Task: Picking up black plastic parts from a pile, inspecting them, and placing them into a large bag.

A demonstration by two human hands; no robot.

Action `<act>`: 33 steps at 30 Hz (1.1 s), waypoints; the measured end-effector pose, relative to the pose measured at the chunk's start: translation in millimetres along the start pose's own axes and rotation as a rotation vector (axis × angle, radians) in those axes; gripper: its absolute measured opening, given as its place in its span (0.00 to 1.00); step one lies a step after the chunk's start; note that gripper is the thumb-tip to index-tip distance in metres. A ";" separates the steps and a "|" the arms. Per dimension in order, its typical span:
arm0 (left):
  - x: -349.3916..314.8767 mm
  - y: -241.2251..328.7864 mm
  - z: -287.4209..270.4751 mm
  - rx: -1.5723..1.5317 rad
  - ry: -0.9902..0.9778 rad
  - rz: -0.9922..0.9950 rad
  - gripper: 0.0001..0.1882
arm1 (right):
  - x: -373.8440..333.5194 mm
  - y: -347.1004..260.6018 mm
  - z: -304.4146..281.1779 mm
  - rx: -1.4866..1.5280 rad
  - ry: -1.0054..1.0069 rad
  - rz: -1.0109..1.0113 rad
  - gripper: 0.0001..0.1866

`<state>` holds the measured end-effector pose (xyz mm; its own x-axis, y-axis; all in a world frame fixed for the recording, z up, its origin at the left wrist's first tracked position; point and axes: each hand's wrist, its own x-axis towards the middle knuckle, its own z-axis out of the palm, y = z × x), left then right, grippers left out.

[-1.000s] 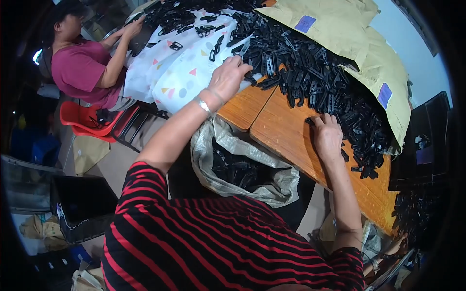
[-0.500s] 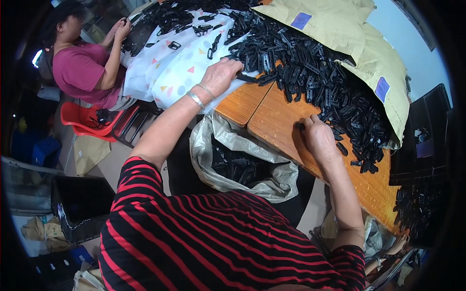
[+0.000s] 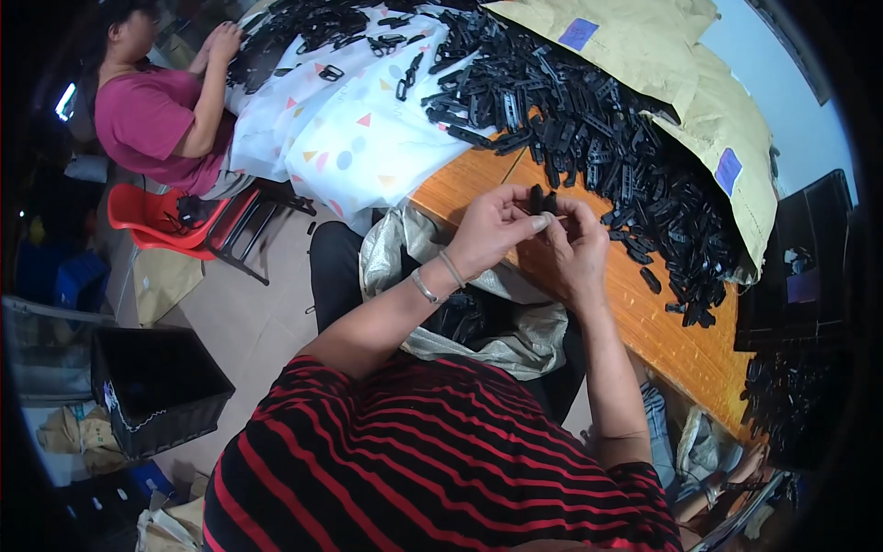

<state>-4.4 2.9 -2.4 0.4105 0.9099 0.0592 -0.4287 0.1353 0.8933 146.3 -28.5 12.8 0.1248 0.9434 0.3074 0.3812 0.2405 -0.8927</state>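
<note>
- Crate [image 3: 207, 391], black, is standing on the floor at lower left.
- A co-worker [image 3: 147, 110] in a magenta top is sitting above it; we are seeing both their hands raised together.
- A red chair [image 3: 138, 207] is standing just below the co-worker.
- A white sheet [image 3: 354, 161] with coloured shapes is draping over the table edge, loose black pieces lying on it.
- A pale woven sack [image 3: 386, 248] is gaping below the hands, dark pieces showing inside.
- Our left hand [image 3: 497, 225] is closing thumb and bent fingers around a black part [image 3: 536, 198].
- That part is sitting between both hands, above the table's near edge; we are seeing two dark tips, but cannot tell whether they are separate pieces.
- Our right hand [image 3: 578, 244] is meeting it with curled fingers, tips nearly together.
- A heap of black pieces [image 3: 598, 147] is spreading beyond, under a tan paper sack [image 3: 644, 64].
- A wooden table [image 3: 671, 359] is running toward lower right.
</note>
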 end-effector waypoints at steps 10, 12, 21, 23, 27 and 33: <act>-6.7 14.1 -13.2 0.151 0.094 0.052 0.16 | 4.6 -13.3 -7.3 0.057 -0.065 -0.007 0.11; -7.6 16.7 -11.4 0.160 0.089 0.067 0.17 | 3.7 -18.7 -4.2 -0.075 -0.114 -0.131 0.11; -10.8 12.7 -16.1 0.248 0.068 0.160 0.18 | 1.5 -17.7 1.5 -0.099 -0.104 -0.115 0.09; -11.1 11.7 -15.9 0.242 0.072 0.153 0.18 | -0.2 -19.3 4.0 -0.121 -0.095 -0.125 0.10; -13.1 12.0 -11.3 0.267 0.092 0.206 0.18 | -1.7 -17.2 4.0 -0.070 -0.077 -0.095 0.10; -18.7 19.5 -0.8 0.374 0.092 0.291 0.18 | -3.6 -17.4 4.1 -0.143 -0.037 -0.237 0.12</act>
<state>-21.1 -11.2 13.5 0.2367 0.9222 0.3057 -0.1890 -0.2649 0.9456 135.4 -35.2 25.9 -0.0155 0.8727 0.4880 0.5212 0.4235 -0.7409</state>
